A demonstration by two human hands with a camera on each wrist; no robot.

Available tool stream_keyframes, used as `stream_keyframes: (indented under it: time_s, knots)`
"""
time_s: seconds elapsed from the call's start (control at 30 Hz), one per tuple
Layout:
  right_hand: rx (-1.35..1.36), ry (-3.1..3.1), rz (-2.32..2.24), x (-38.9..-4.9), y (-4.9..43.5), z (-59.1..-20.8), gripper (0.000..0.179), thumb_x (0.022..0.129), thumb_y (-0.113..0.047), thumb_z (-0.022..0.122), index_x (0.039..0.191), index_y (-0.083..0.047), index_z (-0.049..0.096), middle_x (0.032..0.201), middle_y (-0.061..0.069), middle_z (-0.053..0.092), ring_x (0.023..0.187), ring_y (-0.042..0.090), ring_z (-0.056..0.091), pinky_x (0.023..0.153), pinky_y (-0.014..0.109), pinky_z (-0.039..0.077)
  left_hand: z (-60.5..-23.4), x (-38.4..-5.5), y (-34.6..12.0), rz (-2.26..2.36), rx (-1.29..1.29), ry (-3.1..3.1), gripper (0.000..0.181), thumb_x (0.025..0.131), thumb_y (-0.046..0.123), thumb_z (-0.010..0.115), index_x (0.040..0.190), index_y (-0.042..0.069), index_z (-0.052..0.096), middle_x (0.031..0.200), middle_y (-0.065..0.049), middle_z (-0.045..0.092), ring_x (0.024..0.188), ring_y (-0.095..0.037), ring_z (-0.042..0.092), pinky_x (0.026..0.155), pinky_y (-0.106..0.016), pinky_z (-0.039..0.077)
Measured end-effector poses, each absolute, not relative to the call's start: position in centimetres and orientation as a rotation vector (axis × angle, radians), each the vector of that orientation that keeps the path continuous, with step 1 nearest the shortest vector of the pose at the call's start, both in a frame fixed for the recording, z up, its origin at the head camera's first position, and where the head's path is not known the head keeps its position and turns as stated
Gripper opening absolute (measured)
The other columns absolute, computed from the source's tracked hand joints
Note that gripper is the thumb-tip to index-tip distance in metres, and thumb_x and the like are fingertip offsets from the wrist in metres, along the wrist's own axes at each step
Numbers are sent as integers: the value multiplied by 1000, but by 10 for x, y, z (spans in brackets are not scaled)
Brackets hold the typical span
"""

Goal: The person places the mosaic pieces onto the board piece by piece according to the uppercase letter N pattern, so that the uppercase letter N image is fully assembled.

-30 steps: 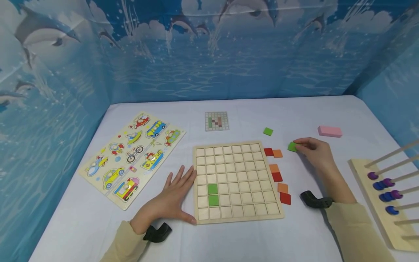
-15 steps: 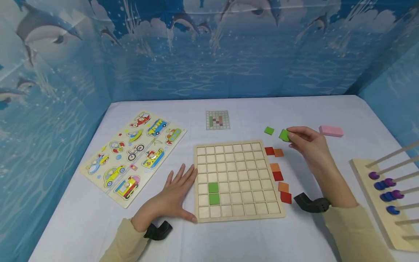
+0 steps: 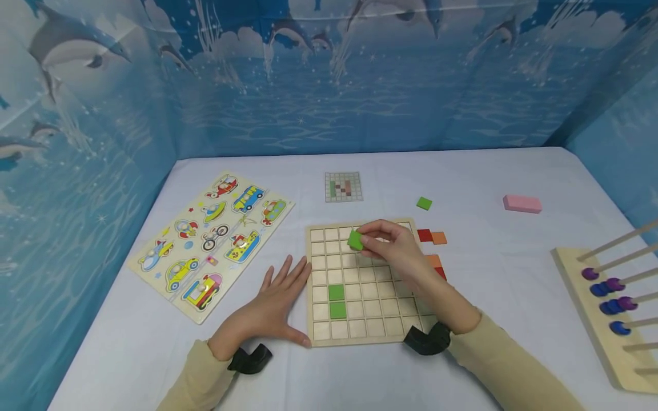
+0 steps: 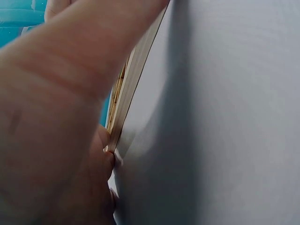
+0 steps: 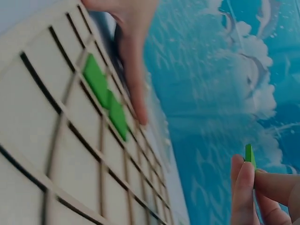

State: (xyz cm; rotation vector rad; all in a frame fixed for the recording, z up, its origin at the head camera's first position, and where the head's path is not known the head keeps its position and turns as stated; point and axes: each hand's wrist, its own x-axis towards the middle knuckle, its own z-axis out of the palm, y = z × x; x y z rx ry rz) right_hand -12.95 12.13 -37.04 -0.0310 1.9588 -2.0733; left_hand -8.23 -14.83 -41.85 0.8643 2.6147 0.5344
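My right hand (image 3: 393, 245) pinches a green square tile (image 3: 354, 240) between thumb and fingertips, held over the upper part of the wooden grid board (image 3: 377, 341). In the right wrist view the same tile appears edge-on in the fingers (image 5: 243, 180). Two green tiles (image 3: 336, 301) lie in neighbouring cells of the board's second column, one above the other. My left hand (image 3: 272, 311) is spread flat, fingers and thumb along the board's left edge. The left wrist view shows the board's side (image 4: 133, 77) close to that hand.
Red tiles (image 3: 424, 235) and orange tiles (image 3: 438, 238) lie along the board's right side, some behind my right arm. Another green tile (image 3: 424, 203) and a pink block (image 3: 522, 204) lie farther back. A small pattern card (image 3: 343, 187), a vehicle puzzle (image 3: 211, 245) and a bead-and-peg stand (image 3: 591, 314) surround the board.
My right hand has lifted the green tile from the table at the right and carried it left over the board. The left hand stays at the board's edge.
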Motion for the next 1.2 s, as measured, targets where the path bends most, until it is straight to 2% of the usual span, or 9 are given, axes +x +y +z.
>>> stream_keyframes:
  time_s: [0.2, 0.3, 0.37, 0.47, 0.67, 1.2]
  knots:
    - [-51, 1957, -2010, -128, 99, -393, 17, 88, 0, 62, 105, 5, 62, 94, 13, 61, 80, 20, 64, 78, 38, 51, -418, -82, -149, 545, 864, 2616, 131, 57, 63, 79, 151, 7, 6, 156, -6, -5, 138, -29, -16, 104, -54, -9]
    - [-68, 2010, -1957, -127, 94, -403, 14, 88, -2, 64, 101, 4, 65, 89, 11, 65, 75, 18, 61, 70, 32, 53, -419, -81, -149, 544, 865, 2615, 131, 57, 63, 78, 151, 7, 5, 156, -6, -5, 138, -29, -16, 104, -54, -8]
    - [-85, 2088, -1896, -127, 92, -408, 11, 87, -5, 66, 97, 1, 67, 85, 9, 66, 69, 17, 58, 62, 26, 50, -419, -82, -149, 542, 865, 2612, 131, 57, 64, 78, 151, 7, 5, 156, -6, -6, 138, -28, -17, 104, -54, -8]
    - [-151, 2246, -1783, -125, 90, -414, 7, 86, -9, 68, 92, -5, 70, 81, 5, 66, 66, 16, 55, 57, 24, 44, -418, -81, -150, 545, 875, 2613, 131, 57, 64, 78, 150, 6, 5, 156, -6, -6, 138, -29, -16, 104, -55, -8]
    - [-292, 2462, -1627, -122, 88, -416, 5, 84, -11, 71, 87, -7, 71, 75, -2, 65, 66, 15, 58, 59, 26, 46, -418, -81, -150, 535, 890, 2616, 131, 58, 65, 76, 150, 6, 6, 156, -7, -5, 138, -29, -16, 104, -56, -7]
    - [-373, 2540, -1533, -117, 87, -417, 4, 83, -10, 72, 84, -7, 72, 76, -6, 65, 68, 11, 59, 63, 28, 48, -418, -81, -150, 557, 888, 2618, 130, 58, 64, 77, 150, 6, 7, 156, -7, -3, 138, -30, -14, 104, -56, -7]
